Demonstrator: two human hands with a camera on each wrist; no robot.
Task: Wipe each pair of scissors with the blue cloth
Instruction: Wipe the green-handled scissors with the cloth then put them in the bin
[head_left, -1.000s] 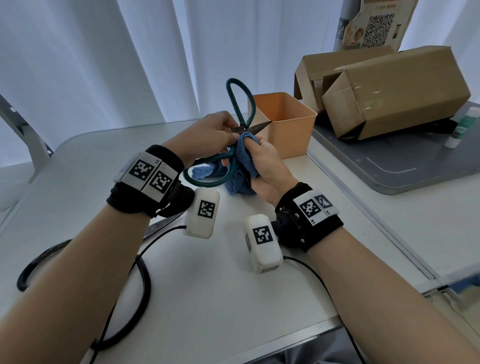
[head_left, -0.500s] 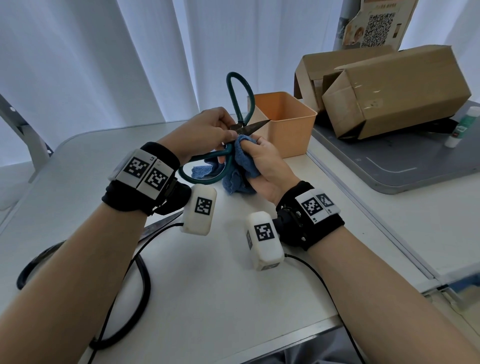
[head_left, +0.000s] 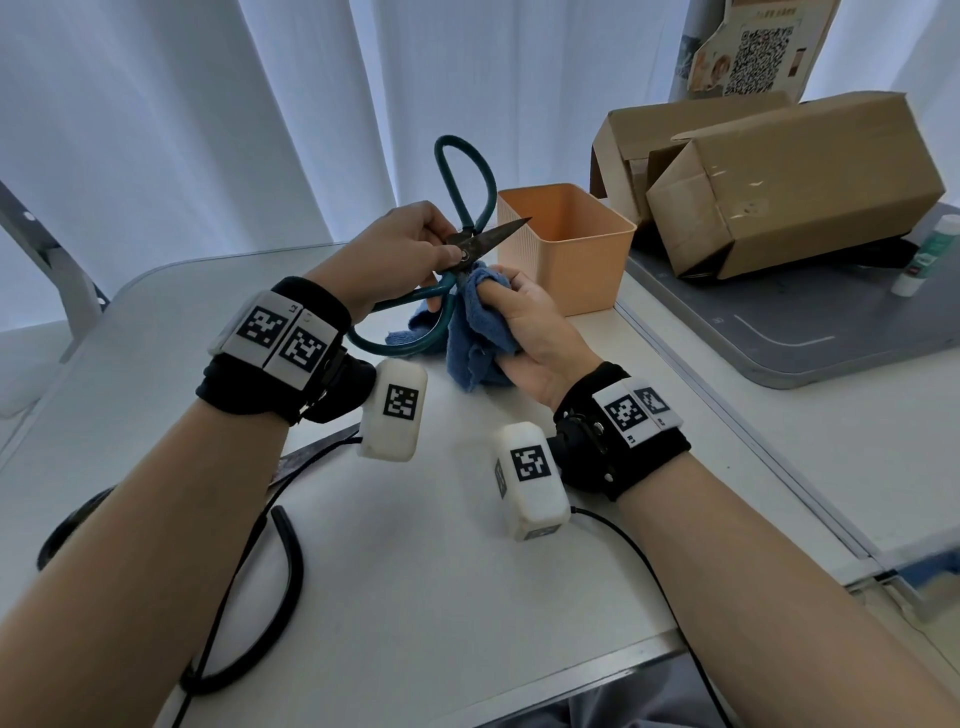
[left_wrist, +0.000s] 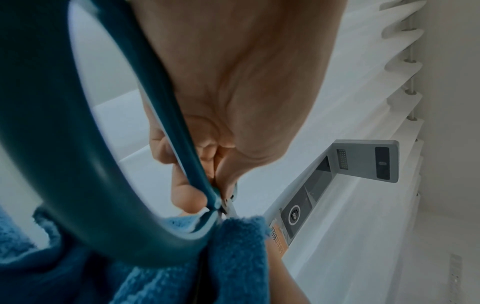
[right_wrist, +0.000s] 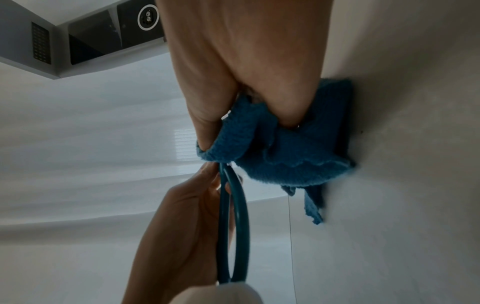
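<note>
Large scissors with dark teal loop handles (head_left: 470, 176) and dark blades are held above the white table (head_left: 415, 571), spread wide. My left hand (head_left: 410, 249) pinches them at the pivot; one blade points right toward the orange bin. My right hand (head_left: 519, 322) grips the bunched blue cloth (head_left: 470, 338) and presses it against the scissors just below the pivot. The left wrist view shows the teal handle (left_wrist: 103, 185) and the cloth (left_wrist: 233, 257) close up. In the right wrist view the cloth (right_wrist: 280, 148) is wadded in my fingers beside the handle loop (right_wrist: 231, 226).
An orange square bin (head_left: 566, 249) stands just behind the hands. Two cardboard boxes (head_left: 789, 176) lie on a grey tray (head_left: 831, 332) at the right, with a glue stick (head_left: 930, 254). Another pair of scissors with black handles (head_left: 280, 571) lies under my left forearm.
The left hand has tilted the scissors a little, and the right hand has slid the cloth along the lower blade toward the pivot. Both hands keep their grip.
</note>
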